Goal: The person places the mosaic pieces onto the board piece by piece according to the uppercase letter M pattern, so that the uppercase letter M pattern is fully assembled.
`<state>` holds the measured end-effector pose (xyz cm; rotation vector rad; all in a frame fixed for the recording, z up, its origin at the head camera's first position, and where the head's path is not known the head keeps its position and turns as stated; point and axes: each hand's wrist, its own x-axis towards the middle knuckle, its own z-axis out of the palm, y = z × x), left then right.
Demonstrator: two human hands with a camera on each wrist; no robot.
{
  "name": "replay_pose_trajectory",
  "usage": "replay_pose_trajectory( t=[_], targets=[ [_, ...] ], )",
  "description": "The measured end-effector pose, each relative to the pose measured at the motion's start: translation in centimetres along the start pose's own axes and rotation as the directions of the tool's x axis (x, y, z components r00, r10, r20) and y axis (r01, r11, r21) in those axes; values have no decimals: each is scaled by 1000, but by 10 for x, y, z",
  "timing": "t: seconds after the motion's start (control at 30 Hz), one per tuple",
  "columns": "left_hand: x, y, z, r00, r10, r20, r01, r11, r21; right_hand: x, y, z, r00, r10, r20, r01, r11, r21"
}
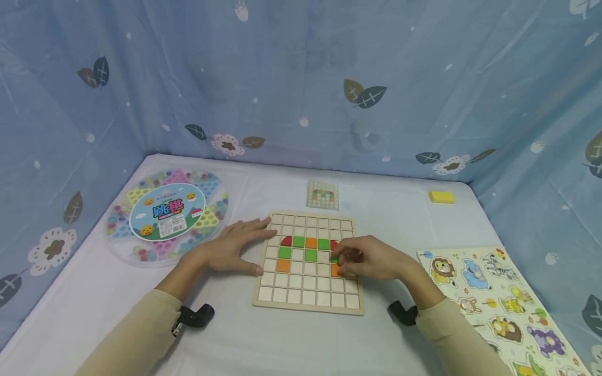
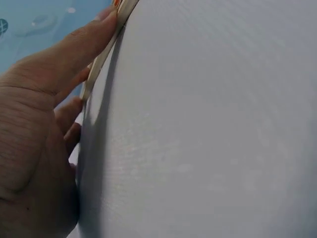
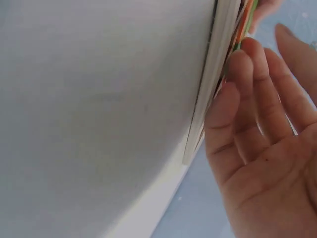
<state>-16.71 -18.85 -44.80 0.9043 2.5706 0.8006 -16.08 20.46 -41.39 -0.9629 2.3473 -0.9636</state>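
A wooden grid board point(image 1: 308, 308) lies before me, with red, green and orange tiles set in its cells. My left hand point(image 1: 230, 248) rests at its left edge, the fingers and thumb spread and touching the frame; the left wrist view shows that thumb against the board's side. Over the right part of the board is my right hand point(image 1: 369, 257), its bent fingertips on a green tile point(image 1: 335, 259) between a red tile point(image 1: 333, 244) and an orange tile point(image 1: 335, 270). In the right wrist view the thumb stands apart from the fingers. The fingers partly cover those tiles.
A small pattern card point(image 1: 322, 195) lies behind the board. At left sits a round clear-lidded game box point(image 1: 168, 211). To the right lie an animal puzzle board point(image 1: 498, 308) and a yellow block point(image 1: 441, 197). Blue curtains point(image 1: 301, 78) enclose the white table point(image 1: 301, 344).
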Motion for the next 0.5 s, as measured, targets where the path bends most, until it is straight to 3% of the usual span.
replay_pose_trajectory(
  t=[0.23, 0.4, 0.5],
  targets=[
    [0, 12, -7, 999, -18, 43, 17, 1000, 8, -17, 3, -13, 997, -7, -81, 4, 999, -36],
    [1, 20, -22, 1000, -20, 23, 19, 999, 29, -27, 1, -28, 985, -1, -175, -17, 995, -100],
    [1, 27, -33, 999, -40, 21, 39, 997, 73, -30, -2, -36, 982, -1, -187, -21, 993, -112]
  ],
)
